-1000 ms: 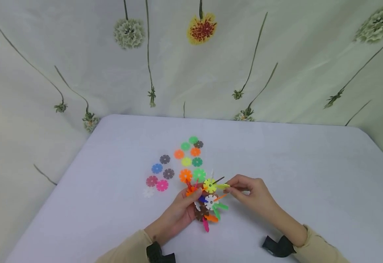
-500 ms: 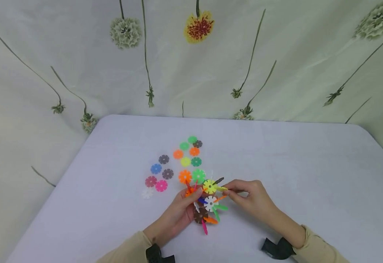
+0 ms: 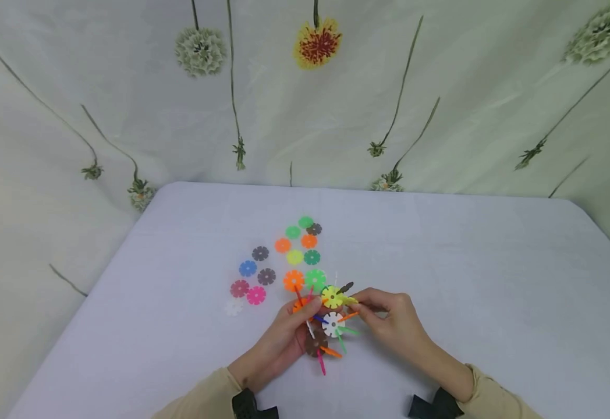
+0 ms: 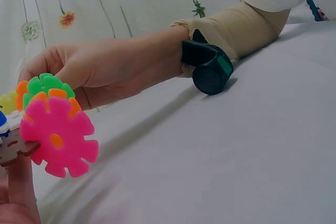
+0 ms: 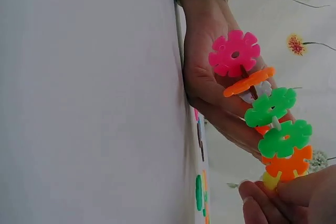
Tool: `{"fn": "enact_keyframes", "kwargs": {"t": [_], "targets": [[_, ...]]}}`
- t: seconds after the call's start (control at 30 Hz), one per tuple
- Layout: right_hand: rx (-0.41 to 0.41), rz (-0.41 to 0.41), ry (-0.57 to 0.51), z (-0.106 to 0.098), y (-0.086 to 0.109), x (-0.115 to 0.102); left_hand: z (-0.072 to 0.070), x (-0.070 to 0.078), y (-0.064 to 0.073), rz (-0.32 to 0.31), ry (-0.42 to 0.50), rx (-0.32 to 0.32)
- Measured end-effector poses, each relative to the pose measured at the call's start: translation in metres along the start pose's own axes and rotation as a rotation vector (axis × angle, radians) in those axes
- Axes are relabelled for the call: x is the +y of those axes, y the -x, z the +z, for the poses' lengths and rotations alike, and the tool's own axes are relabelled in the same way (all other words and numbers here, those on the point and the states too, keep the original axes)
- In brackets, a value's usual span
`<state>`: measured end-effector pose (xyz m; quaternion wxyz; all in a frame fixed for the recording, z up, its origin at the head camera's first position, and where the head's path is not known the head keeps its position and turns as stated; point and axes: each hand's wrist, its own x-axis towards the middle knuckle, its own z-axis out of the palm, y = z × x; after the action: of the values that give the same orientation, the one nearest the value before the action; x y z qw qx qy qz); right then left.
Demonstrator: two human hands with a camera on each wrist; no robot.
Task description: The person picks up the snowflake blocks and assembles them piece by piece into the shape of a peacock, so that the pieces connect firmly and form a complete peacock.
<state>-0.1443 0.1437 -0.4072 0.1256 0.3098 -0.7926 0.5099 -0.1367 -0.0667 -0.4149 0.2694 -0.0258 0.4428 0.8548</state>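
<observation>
My left hand [image 3: 286, 336] holds a cluster of interlocking notched discs from its left side, thumb on top. A yellow disc [image 3: 331, 297], a white disc [image 3: 333, 325] and a brown disc [image 3: 315, 344] face up in it. Pink [image 4: 59, 137], orange [image 5: 249, 81] and green discs [image 5: 286, 138] stick out from their slots. From the right, my right hand [image 3: 395, 314] pinches a second yellow disc [image 3: 350, 301] between thumb and fingertips, at the edge of the face-up yellow one. The right fingers partly hide it in the right wrist view.
Several loose discs lie flat beyond and left of the hands, among them a blue disc [image 3: 248, 268], a pink disc [image 3: 256, 295] and a light green disc [image 3: 315, 280]. A white cloth covers the table [image 3: 467, 250]. Behind it hangs a flower-patterned curtain [image 3: 357, 105].
My right hand has moved slightly left with the pinched yellow disc, closer to the cluster. The cluster has shifted and tilted a little in my left hand. The loose discs stay put.
</observation>
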Motion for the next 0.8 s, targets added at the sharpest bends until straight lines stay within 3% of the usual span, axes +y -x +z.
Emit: {"fn": "enact_keyframes", "kwargs": {"t": [0.07, 0.2, 0.27, 0.4, 0.57, 0.7, 0.8], "targets": [[-0.096, 0.038, 0.012, -0.009, -0.003, -0.002, -0.001, 0.001, 0.0, 0.0, -0.01, -0.013], [-0.373, 0.13, 0.038, -0.043, -0.019, -0.002, -0.002, 0.003, 0.002, -0.021, -0.062, -0.018], [-0.447, 0.185, 0.025, -0.057, -0.033, 0.005, -0.002, 0.004, 0.001, -0.04, -0.103, -0.012], [-0.39, 0.293, -0.03, -0.058, -0.074, 0.035, -0.001, 0.002, 0.0, -0.073, -0.179, 0.005], [-0.275, 0.423, -0.022, -0.023, -0.124, 0.075, -0.001, -0.002, 0.001, -0.075, -0.237, 0.021], [-0.296, 0.483, 0.046, 0.008, -0.154, 0.086, 0.0, -0.002, 0.001, -0.057, -0.234, 0.025], [-0.328, 0.465, 0.175, 0.023, -0.172, 0.084, 0.0, 0.0, 0.001, -0.04, -0.243, 0.019]]}}
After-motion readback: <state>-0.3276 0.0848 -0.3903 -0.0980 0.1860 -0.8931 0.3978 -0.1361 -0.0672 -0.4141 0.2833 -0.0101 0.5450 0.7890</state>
